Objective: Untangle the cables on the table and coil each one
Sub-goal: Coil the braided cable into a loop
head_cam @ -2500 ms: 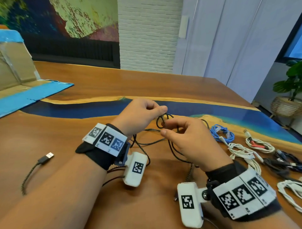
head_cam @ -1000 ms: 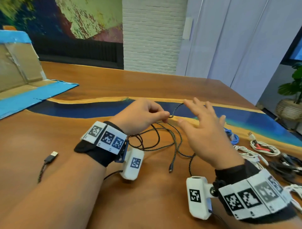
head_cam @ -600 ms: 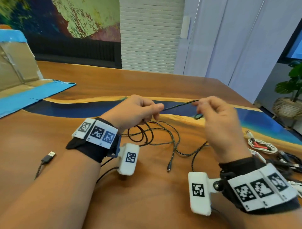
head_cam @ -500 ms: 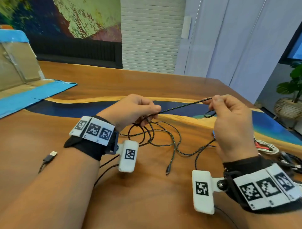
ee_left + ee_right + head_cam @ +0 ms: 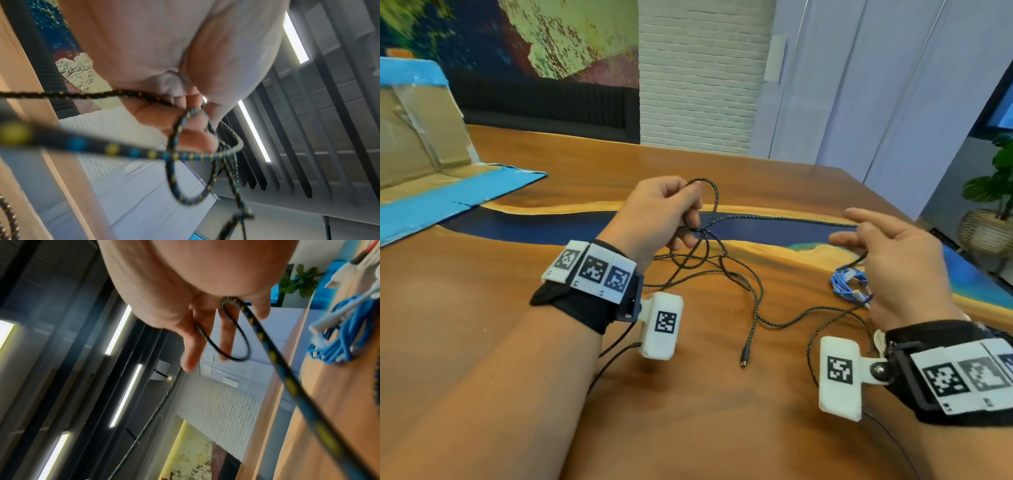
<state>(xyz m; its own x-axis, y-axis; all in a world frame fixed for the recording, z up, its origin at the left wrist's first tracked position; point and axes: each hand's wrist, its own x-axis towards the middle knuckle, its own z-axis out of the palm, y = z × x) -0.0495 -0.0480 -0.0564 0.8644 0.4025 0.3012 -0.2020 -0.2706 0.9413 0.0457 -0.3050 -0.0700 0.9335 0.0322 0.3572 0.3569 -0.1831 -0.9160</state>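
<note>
A black braided cable [image 5: 756, 298] lies in loose tangled loops on the wooden table [image 5: 482, 308]. My left hand [image 5: 681, 219] grips a bunch of its loops above the table, and one loop arches over the knuckles. The left wrist view shows the cable [image 5: 191, 155] wound around the curled fingers [image 5: 193, 138]. A strand runs right to my right hand [image 5: 866, 236], whose fingers are spread and straight. In the right wrist view a loop of the cable [image 5: 242, 340] hangs over those fingers [image 5: 191, 344]. The cable's small plug [image 5: 743, 360] rests on the table.
A coiled blue cable [image 5: 847, 284] lies on the table just under my right hand. An opened cardboard box [image 5: 417, 137] with blue tape sits at the far left. A potted plant [image 5: 993, 195] stands beyond the table's right edge.
My right hand has let go of its pinch on the strand, opened its fingers and dropped lower to the right. My left hand has risen a little with the loops.
</note>
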